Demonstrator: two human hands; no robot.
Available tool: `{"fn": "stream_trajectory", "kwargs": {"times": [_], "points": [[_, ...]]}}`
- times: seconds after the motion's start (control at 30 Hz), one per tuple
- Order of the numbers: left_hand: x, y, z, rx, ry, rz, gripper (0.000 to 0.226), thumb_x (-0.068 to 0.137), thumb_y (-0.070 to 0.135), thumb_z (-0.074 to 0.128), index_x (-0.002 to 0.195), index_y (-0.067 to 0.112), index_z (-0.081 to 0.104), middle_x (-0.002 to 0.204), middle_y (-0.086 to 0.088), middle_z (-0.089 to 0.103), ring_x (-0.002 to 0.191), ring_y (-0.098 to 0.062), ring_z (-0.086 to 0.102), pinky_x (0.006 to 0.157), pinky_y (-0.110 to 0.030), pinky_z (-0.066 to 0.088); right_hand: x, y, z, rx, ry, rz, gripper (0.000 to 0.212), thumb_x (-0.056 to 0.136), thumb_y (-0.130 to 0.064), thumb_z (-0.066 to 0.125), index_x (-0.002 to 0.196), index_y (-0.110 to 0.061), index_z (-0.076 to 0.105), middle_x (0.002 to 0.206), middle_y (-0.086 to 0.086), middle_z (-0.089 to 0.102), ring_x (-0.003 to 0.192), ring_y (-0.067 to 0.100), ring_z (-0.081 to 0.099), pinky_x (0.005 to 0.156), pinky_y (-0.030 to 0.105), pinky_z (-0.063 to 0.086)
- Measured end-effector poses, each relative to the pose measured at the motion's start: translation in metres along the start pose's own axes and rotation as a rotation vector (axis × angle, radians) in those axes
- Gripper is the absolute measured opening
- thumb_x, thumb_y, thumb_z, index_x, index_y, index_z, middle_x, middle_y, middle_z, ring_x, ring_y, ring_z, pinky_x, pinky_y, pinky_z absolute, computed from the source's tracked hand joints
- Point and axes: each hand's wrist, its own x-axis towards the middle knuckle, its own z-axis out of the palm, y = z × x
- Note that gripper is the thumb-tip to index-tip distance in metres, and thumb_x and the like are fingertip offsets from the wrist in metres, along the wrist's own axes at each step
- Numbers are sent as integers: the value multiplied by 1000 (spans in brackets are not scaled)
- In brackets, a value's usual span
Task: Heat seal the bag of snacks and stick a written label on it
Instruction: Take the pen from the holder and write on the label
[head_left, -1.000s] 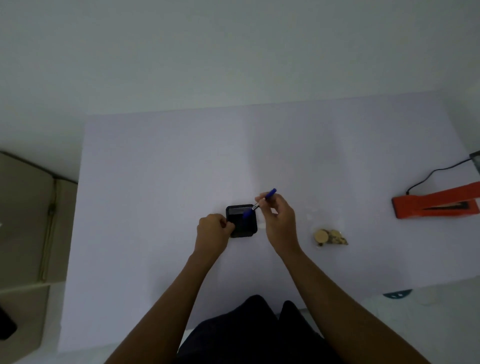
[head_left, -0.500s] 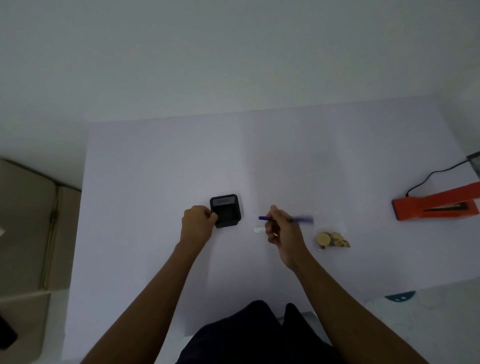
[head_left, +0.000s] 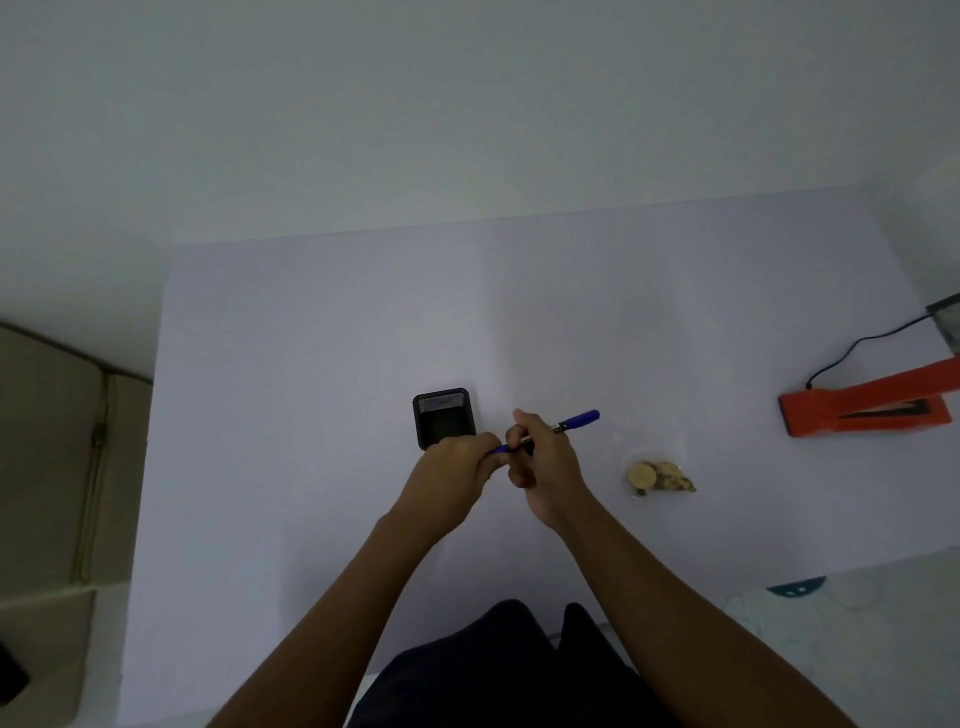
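A blue pen (head_left: 569, 423) lies across my two hands above the table's middle. My right hand (head_left: 543, 460) grips its barrel, and my left hand (head_left: 457, 467) pinches the blue cap end at the left. A clear bag of round golden snacks (head_left: 655, 470) lies on the table to the right of my hands. The orange heat sealer (head_left: 867, 408) with its black cord sits at the far right. The small white label that lay near the pen is hidden behind my hands.
A black square pen holder (head_left: 443, 415) stands just behind my left hand. The white table (head_left: 311, 467) runs wide around it. A beige box (head_left: 47, 467) lies off the left edge. A teal object (head_left: 795, 588) lies below the table's front right edge.
My left hand has left the black holder and come right to the pen's cap end. My right hand has turned the pen so its far end points up to the right.
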Motion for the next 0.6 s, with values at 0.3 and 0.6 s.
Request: {"fn": "stream_trajectory", "kwargs": {"times": [0.3,0.6], "points": [[-3,6,-15,-674,-304,-318,42,105,30,43,83,2,63,64,-6,64,50,-14,54,51,-22,45,9,-7,-10,2,-103,25,48,98,-14,51,51,-9,59,47,3,42,36,11,29,39,22,22],[7,5,-6,-435,-228,-374,39,104,24,44,77,6,65,62,-2,65,46,-7,54,53,-17,45,27,3,-5,31,-2,121,38,94,-12,51,56,-6,52,48,3,41,38,11,26,39,22,22]]}}
